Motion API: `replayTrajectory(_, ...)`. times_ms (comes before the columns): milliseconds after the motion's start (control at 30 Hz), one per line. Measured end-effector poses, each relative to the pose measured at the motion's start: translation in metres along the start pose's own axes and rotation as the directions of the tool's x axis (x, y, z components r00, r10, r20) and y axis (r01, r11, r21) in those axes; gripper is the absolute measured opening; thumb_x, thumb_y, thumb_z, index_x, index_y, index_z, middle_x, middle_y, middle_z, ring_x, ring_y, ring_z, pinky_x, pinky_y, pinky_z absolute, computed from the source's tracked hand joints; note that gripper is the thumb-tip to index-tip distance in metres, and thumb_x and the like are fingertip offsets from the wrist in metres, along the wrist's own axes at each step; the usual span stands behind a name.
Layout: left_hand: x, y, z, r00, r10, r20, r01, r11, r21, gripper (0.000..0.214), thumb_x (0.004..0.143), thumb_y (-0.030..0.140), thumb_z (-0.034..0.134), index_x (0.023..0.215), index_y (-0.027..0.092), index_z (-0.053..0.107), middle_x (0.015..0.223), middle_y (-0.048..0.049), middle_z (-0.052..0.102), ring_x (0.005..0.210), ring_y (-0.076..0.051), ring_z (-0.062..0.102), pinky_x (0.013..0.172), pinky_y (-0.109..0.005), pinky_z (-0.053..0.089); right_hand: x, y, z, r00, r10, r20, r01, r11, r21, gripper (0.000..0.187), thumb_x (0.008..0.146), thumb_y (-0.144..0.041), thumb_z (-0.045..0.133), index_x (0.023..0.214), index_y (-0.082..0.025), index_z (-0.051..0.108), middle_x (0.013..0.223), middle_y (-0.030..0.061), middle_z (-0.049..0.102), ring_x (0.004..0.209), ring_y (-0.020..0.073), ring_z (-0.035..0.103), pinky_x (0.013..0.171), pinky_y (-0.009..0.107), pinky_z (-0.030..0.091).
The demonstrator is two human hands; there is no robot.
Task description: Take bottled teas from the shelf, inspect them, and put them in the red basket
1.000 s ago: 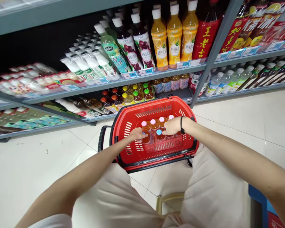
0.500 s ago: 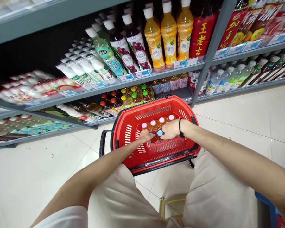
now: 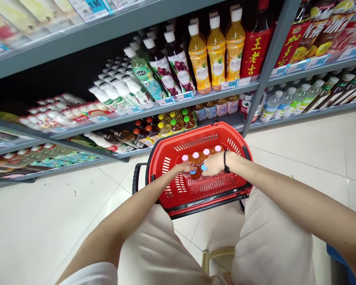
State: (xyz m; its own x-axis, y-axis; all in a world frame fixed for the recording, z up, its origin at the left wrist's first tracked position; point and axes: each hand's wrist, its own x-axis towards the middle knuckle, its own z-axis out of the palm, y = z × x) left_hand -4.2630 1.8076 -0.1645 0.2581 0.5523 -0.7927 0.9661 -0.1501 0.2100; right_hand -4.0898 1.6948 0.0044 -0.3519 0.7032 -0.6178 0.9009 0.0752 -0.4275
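Note:
A red shopping basket (image 3: 166,152) stands on the floor in front of my knees. Inside it stand several small amber drink bottles (image 3: 198,159) with pink and blue caps. My left hand (image 3: 184,168) reaches into the basket, fingers curled on a blue-capped bottle (image 3: 192,172). My right hand (image 3: 214,163), with a black band at the wrist, is closed over another blue-capped bottle (image 3: 203,168) beside it. The two hands are close together above the bottles.
Grey shelves (image 3: 195,95) of bottled drinks run along the back: orange juice bottles (image 3: 216,51), grape juice, milky white bottles, small bottles with coloured caps on the lower shelf. A grey upright post (image 3: 264,75) stands behind the basket. White tile floor (image 3: 47,221) lies to both sides.
My left hand has moved right toward my right hand, onto a blue-capped bottle. The view shifted slightly, so the basket sits a little further right.

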Motion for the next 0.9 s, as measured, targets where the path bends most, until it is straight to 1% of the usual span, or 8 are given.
replayTrajectory(100, 0.0, -0.001, -0.027, 0.998, 0.019, -0.061, -0.017, 0.999, 0.028, 0.034, 0.104, 0.043, 0.065, 0.093, 0.011, 0.071, 0.077, -0.0036, 0.073, 0.065, -0.014, 0.07, 0.068, -0.028, 0.06, -0.003, -0.001, 0.001, 0.997, 0.039, 0.066, -0.033, 0.995, -0.092, 0.04, 0.098, -0.037, 0.058, 0.112, -0.008, 0.08, 0.111, 0.0194, 0.078, 0.109, 0.0337, 0.074, 0.091, 0.039, 0.056)
replayTrajectory(233, -0.014, -0.011, -0.069, 0.964, 0.067, -0.256, -0.045, 0.995, 0.093, 0.025, 0.099, 0.037, 0.065, 0.096, 0.014, 0.075, 0.088, -0.0069, 0.079, 0.08, -0.017, 0.076, 0.073, -0.022, 0.056, -0.008, -0.001, 0.002, 0.994, 0.069, 0.088, -0.057, 0.99, -0.13, 0.046, 0.102, -0.042, 0.054, 0.121, -0.008, 0.079, 0.119, 0.019, 0.077, 0.107, 0.0319, 0.075, 0.088, 0.038, 0.057)
replayTrajectory(367, -0.039, -0.036, -0.114, 0.859, 0.112, -0.5, -0.027, 0.984, 0.176, 0.03, 0.1, 0.033, 0.055, 0.112, 0.014, 0.075, 0.114, -0.0097, 0.08, 0.108, -0.022, 0.075, 0.09, -0.022, 0.053, -0.022, 0.003, -0.001, 0.994, 0.086, 0.064, -0.076, 0.987, -0.139, 0.047, 0.104, -0.039, 0.052, 0.122, -0.004, 0.078, 0.125, 0.0232, 0.075, 0.113, 0.0336, 0.073, 0.089, 0.038, 0.056)
replayTrajectory(467, -0.055, -0.065, -0.135, 0.778, 0.102, -0.62, 0.042, 0.976, 0.214, 0.04, 0.101, 0.03, 0.045, 0.128, 0.012, 0.068, 0.133, -0.0121, 0.074, 0.126, -0.024, 0.069, 0.106, -0.025, 0.049, -0.034, 0.012, -0.001, 0.993, 0.1, 0.061, -0.092, 0.987, -0.13, 0.048, 0.106, -0.038, 0.049, 0.123, -0.004, 0.078, 0.12, 0.0225, 0.076, 0.109, 0.0325, 0.074, 0.086, 0.036, 0.055)
replayTrajectory(567, -0.061, -0.094, -0.132, 0.768, 0.058, -0.638, 0.127, 0.963, 0.24, 0.052, 0.1, 0.038, 0.049, 0.141, 0.007, 0.059, 0.145, -0.0183, 0.067, 0.137, -0.029, 0.063, 0.113, -0.03, 0.046, -0.039, 0.025, 0.001, 0.992, 0.116, 0.052, -0.109, 0.986, -0.126, 0.05, 0.107, -0.042, 0.047, 0.122, -0.005, 0.078, 0.118, 0.021, 0.076, 0.105, 0.0312, 0.075, 0.082, 0.035, 0.053)
replayTrajectory(667, -0.061, -0.117, -0.112, 0.821, -0.004, -0.571, 0.187, 0.947, 0.263, 0.07, 0.095, 0.049, 0.058, 0.147, 0.002, 0.05, 0.141, -0.0245, 0.068, 0.131, -0.035, 0.067, 0.107, -0.034, 0.051, -0.038, 0.033, 0.006, 0.989, 0.139, 0.043, -0.132, 0.982, -0.135, 0.051, 0.108, -0.043, 0.046, 0.116, -0.005, 0.079, 0.112, 0.0211, 0.077, 0.099, 0.0294, 0.074, 0.078, 0.033, 0.052)
replayTrajectory(767, -0.057, -0.129, -0.093, 0.859, -0.033, -0.511, 0.214, 0.93, 0.299, 0.082, 0.089, 0.052, 0.067, 0.147, -0.002, 0.044, 0.135, -0.0288, 0.07, 0.128, -0.041, 0.068, 0.11, -0.042, 0.049, -0.031, 0.033, 0.011, 0.987, 0.149, 0.055, -0.14, 0.98, -0.144, 0.049, 0.107, -0.043, 0.049, 0.11, -0.005, 0.08, 0.104, 0.0189, 0.077, 0.089, 0.0279, 0.073, 0.071, 0.033, 0.049)
replayTrajectory(900, -0.053, -0.137, -0.086, 0.877, -0.011, -0.48, 0.199, 0.918, 0.343, 0.085, 0.091, 0.051, 0.066, 0.151, -0.002, 0.037, 0.138, -0.0318, 0.067, 0.135, -0.043, 0.063, 0.118, -0.047, 0.041, -0.021, 0.025, 0.021, 0.98, 0.135, 0.149, -0.114, 0.984, -0.14, 0.044, 0.095, -0.048, 0.068, 0.094, -0.006, 0.081, 0.084, 0.013, 0.075, 0.074, 0.025, 0.069, 0.065, 0.033, 0.046)
